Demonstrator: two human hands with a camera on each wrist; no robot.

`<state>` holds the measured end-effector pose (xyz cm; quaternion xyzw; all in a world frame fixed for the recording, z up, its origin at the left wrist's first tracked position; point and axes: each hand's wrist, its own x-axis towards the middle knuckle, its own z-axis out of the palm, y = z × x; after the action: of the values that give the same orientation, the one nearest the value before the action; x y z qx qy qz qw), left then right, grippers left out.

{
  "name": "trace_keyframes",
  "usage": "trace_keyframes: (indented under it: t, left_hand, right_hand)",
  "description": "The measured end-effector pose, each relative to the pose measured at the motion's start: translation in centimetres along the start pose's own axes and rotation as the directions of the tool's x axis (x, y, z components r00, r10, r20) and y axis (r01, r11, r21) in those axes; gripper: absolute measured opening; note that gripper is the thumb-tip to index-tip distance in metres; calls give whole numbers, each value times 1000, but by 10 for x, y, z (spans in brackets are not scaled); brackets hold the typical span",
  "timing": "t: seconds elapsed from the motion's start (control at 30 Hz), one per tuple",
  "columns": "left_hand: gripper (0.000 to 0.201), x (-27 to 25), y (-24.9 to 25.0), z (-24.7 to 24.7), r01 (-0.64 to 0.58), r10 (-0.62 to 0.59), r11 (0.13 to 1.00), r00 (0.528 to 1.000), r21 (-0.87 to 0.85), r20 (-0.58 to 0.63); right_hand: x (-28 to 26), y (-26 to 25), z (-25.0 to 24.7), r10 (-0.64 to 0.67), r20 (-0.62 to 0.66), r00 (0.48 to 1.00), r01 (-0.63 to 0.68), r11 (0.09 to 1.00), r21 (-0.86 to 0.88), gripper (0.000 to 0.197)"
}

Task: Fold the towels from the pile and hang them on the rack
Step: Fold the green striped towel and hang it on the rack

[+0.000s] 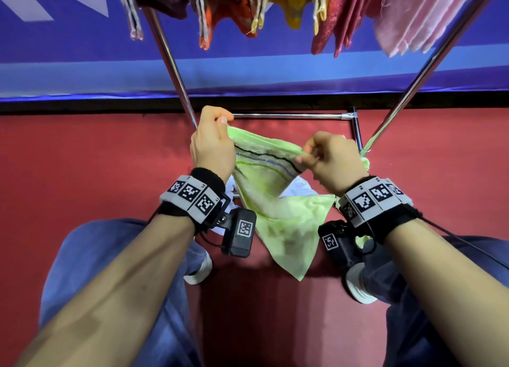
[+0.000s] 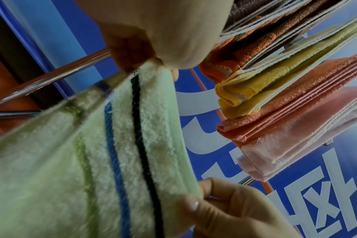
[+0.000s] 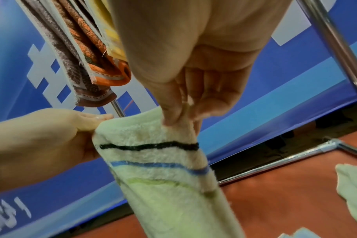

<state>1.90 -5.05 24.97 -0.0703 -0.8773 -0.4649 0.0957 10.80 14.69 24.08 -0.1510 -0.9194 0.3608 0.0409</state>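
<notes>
The light green towel [image 1: 278,201] hangs in the air between the two hands, in front of the person's legs and above the red floor [image 1: 82,174]. Its top edge carries a black stripe, a blue stripe and a darker green stripe running side by side, and this edge is stretched from one hand to the other. Below the edge the cloth falls in loose folds to a pointed corner between the knees.

The left hand [image 1: 212,143] pinches one end of the striped edge, its fingers [image 2: 173,74] curled tight onto the cloth with the thumb pressed against them. The right hand [image 1: 333,160] grips the other end, its fingers [image 3: 173,112] bunched together and closed on a gathered bit of the hem. The two hands are near each other, the left a little higher.

Just behind the hands stands the metal rack [image 1: 289,116], with a low crossbar and two slanted chrome legs rising to either side. On its upper rails hang folded towels: a brown one [image 1: 162,0], an orange one [image 1: 231,11], a yellow one [image 1: 294,8], a dark pink one [image 1: 338,22] and a pale pink one [image 1: 413,22]. A blue banner [image 1: 82,50] with white lettering fills the background behind the rack. Another pale green cloth [image 3: 353,190] lies on the floor to the right.
</notes>
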Motion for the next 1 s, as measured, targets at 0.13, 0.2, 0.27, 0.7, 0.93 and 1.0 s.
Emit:
trace_keyframes:
  t: [0.13, 0.2, 0.27, 0.7, 0.93, 1.0]
  left_hand:
    - [26, 3, 1, -3, -26, 25, 1000, 999, -15, -29]
    - [29, 4, 5, -5, -48, 47, 998, 998, -38, -45]
    - [30, 6, 11, -8, -93, 88, 992, 994, -82, -61]
    - [28, 7, 0, -2, -181, 185, 981, 981, -68, 58]
    - [29, 9, -1, -5, -154, 158, 985, 987, -77, 41]
    - [29, 9, -2, -5, -149, 153, 985, 988, -82, 38]
  right_hand:
    - [-1, -13, -11, 81, -138, 987, -16, 908, 419, 22]
    - [-2, -22, -21, 68, -223, 972, 71, 825, 560, 25]
    - [-1, -29, -31, 40, -315, 948, 162, 793, 587, 23]
    - [1, -9, -29, 9, -224, 975, 37, 979, 203, 25]
    - [-5, -14, -25, -200, -25, 979, 201, 979, 39, 19]
    - [-5, -13, -24, -169, 18, 985, 169, 985, -22, 17]
